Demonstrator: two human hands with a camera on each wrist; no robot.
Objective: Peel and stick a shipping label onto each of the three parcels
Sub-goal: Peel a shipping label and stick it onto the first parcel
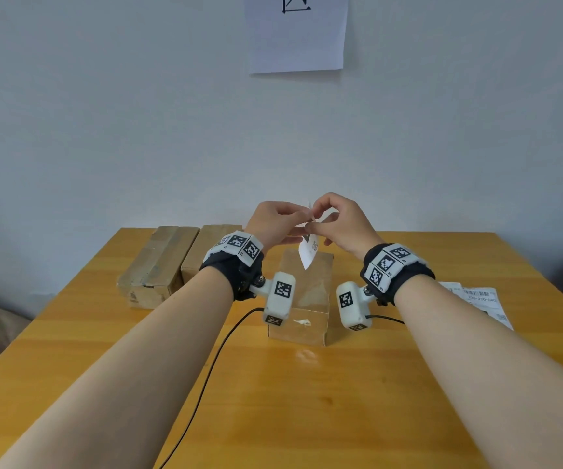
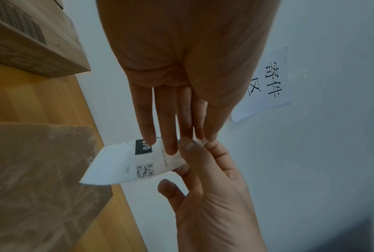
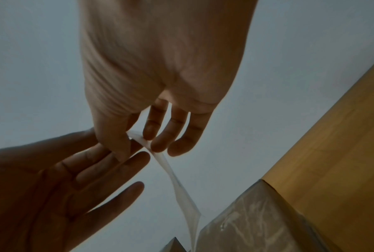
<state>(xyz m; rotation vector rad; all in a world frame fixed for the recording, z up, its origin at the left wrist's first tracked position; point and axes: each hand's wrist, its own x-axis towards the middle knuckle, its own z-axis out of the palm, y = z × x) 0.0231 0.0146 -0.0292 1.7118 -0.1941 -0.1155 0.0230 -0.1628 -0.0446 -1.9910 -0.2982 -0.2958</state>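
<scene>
A white shipping label with a QR code hangs by its top edge above the middle parcel. My left hand pinches that top edge between thumb and forefinger, with the other fingers straight. My right hand pinches the same edge from the other side with thumb and forefinger. Whether the label and its backing have parted cannot be told. Two more brown parcels lie side by side at the back left.
Further label sheets lie at the table's right edge. A black cable runs across the yellow wooden table. A small white scrap lies before the middle parcel. A paper sign is stuck on the wall behind.
</scene>
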